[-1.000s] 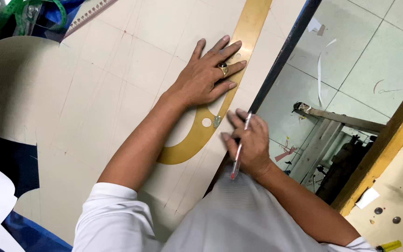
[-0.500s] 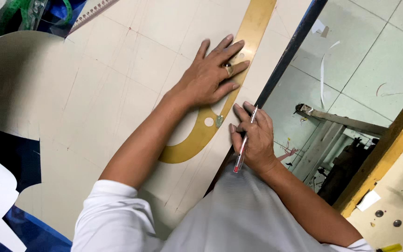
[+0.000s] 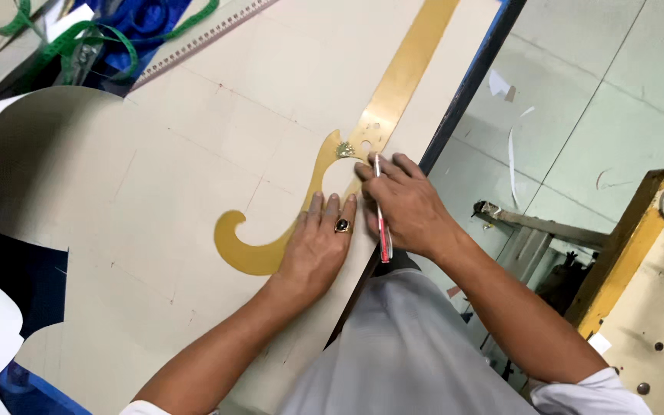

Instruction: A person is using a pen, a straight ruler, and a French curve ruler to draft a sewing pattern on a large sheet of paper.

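Yellow curved ruler [image 3: 378,123] lying flat on beige pattern paper [image 3: 193,177], beside the table's blue edge [image 3: 466,92].

The left hand [image 3: 318,250] presses flat on the ruler's hooked end, fingers spread open. Just right of the ruler, the right hand [image 3: 405,204] pinches a red pen [image 3: 382,215], tip touching the ruler's edge. Green tape measure [image 3: 55,34] lies well beyond.

curve ruler [image 3: 393,92]: yellow, flat on paper, long arm toward 1 o'clock, hooked end at 8 o'clock
pen [image 3: 382,215]: red-white, slim, tip on ruler edge, tail toward 6 o'clock
pattern paper [image 3: 193,177]: beige, flat
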